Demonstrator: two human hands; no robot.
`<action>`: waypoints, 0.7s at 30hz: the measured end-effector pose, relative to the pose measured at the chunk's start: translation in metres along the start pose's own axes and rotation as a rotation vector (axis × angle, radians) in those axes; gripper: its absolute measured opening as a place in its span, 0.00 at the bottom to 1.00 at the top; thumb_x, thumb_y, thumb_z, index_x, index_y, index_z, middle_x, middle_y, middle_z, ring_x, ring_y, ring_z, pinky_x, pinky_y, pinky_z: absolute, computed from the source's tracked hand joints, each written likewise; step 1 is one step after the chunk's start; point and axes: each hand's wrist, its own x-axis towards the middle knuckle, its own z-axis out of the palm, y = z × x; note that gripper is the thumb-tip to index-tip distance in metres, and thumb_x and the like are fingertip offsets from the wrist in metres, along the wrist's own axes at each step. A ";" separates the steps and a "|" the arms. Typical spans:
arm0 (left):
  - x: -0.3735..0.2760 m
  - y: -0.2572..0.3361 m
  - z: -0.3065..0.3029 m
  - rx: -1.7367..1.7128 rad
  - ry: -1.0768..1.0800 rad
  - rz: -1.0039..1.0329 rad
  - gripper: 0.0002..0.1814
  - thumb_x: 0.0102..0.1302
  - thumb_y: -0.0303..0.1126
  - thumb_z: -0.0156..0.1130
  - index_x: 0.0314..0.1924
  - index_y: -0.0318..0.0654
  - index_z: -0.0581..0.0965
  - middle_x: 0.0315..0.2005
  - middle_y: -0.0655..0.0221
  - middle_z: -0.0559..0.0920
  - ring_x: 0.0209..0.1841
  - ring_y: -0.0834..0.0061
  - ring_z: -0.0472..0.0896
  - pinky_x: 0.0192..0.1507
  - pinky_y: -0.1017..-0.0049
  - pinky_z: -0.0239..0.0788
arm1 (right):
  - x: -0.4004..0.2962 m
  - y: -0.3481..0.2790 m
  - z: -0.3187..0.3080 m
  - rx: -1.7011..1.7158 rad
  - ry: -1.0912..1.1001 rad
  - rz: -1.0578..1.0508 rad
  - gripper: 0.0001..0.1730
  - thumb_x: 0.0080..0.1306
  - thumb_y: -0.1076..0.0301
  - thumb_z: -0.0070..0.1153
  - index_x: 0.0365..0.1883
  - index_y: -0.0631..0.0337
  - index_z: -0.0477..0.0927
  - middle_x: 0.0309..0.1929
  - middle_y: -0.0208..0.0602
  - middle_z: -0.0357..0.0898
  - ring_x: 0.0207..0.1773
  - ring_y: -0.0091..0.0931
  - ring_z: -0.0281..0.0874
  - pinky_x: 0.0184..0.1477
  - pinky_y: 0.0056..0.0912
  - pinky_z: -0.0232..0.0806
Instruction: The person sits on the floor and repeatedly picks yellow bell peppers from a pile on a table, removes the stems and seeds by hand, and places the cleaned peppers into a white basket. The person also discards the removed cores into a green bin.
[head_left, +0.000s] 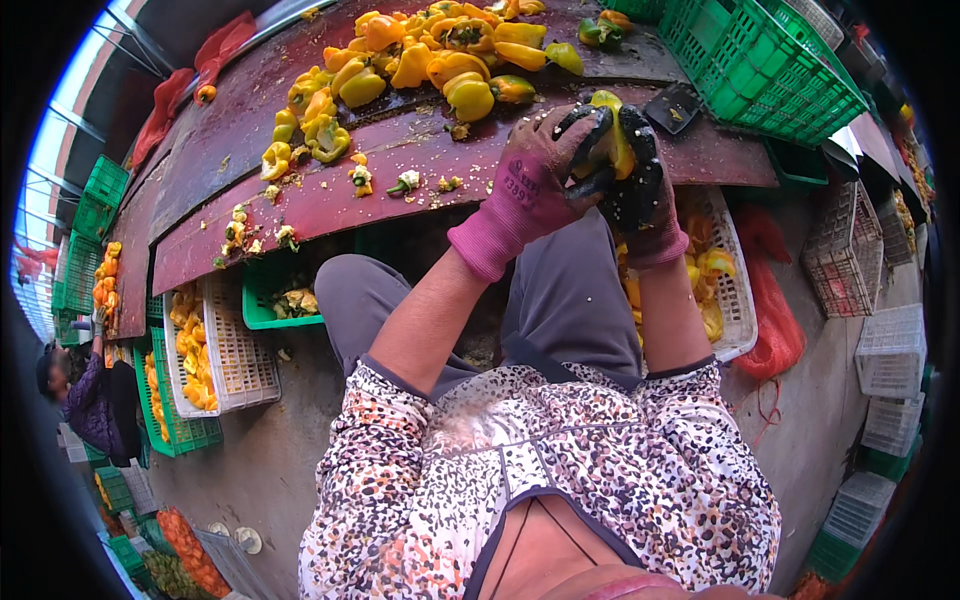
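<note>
My left hand (551, 161), in a pink work glove with a dark coated palm, grips a yellow-green bell pepper (621, 139) from its left side. On the other side of that pepper is my right hand (649, 180), in a like glove, its dark fingers wrapped around it. Pale seeds cling to both gloves. The two hands are raised over the near edge of a dark red board table (420, 157). Beyond them lies a heap of yellow bell peppers (450, 52). Pepper cores with seeds (405, 182) are scattered along the table's near side.
A green plastic crate (757, 71) stands at the table's right, beside a black scoop-like piece (673, 107). White crates of pepper pieces (196, 360) sit low on both sides. A green tub (281, 300) holds scraps. Another person (97, 397) works at far left.
</note>
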 end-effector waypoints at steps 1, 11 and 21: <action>-0.004 -0.004 -0.001 0.042 -0.013 -0.022 0.36 0.43 0.29 0.69 0.56 0.41 0.68 0.52 0.57 0.71 0.51 0.56 0.72 0.53 0.66 0.65 | 0.001 0.007 0.002 -0.238 -0.056 -0.129 0.36 0.57 0.71 0.59 0.61 0.66 0.58 0.59 0.48 0.63 0.61 0.39 0.64 0.61 0.37 0.59; -0.032 -0.043 -0.030 -0.487 -0.328 -0.237 0.32 0.46 0.26 0.66 0.54 0.33 0.69 0.48 0.59 0.75 0.51 0.70 0.74 0.53 0.74 0.65 | 0.000 0.038 0.045 -0.737 -0.321 -0.497 0.37 0.54 0.72 0.60 0.62 0.64 0.59 0.58 0.45 0.66 0.60 0.34 0.66 0.60 0.30 0.59; -0.071 -0.077 -0.042 -0.856 -0.290 -0.539 0.20 0.53 0.26 0.63 0.47 0.36 0.73 0.38 0.72 0.80 0.42 0.82 0.75 0.47 0.76 0.69 | 0.011 0.049 0.060 -0.554 -0.517 -0.257 0.29 0.54 0.76 0.58 0.56 0.65 0.66 0.55 0.44 0.69 0.58 0.34 0.68 0.59 0.31 0.60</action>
